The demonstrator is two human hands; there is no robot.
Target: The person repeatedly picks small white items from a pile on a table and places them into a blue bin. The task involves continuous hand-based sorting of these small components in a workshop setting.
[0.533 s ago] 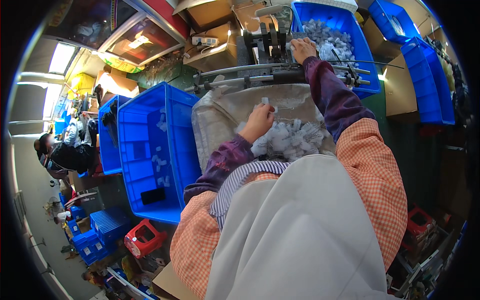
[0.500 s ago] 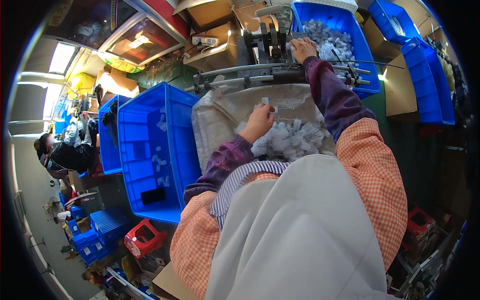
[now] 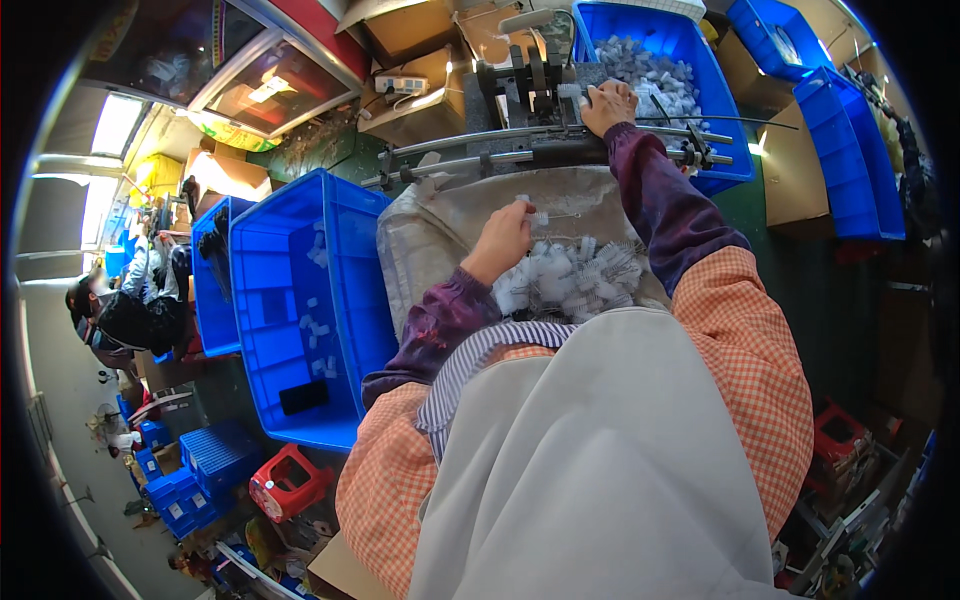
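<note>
My left hand (image 3: 503, 240) is above a pile of small ribbed translucent plastic pieces (image 3: 575, 275) on a grey cloth (image 3: 425, 225). Its fingers pinch one ribbed plastic piece (image 3: 539, 218). Farther off, my right hand (image 3: 610, 106) is at the right side of a dark metal bench fixture (image 3: 535, 90). A small pale ribbed piece (image 3: 569, 91) sits at its fingertips, against the fixture, and the fingers are closed on it. Metal rods (image 3: 470, 150) run crosswise between me and the fixture.
On the left stands a blue bin (image 3: 345, 300) holding a few plastic pieces and a black flat object (image 3: 304, 396). Another blue bin (image 3: 722, 110), heaped with pale pieces, is behind my right hand. A thin dark rod (image 3: 760, 121) sticks out rightward. At far left another person (image 3: 135, 310) sits.
My right hand has shifted slightly, with a ribbed piece now showing at its fingertips by the fixture. My left hand, still pinching a piece, has moved a little to the left.
</note>
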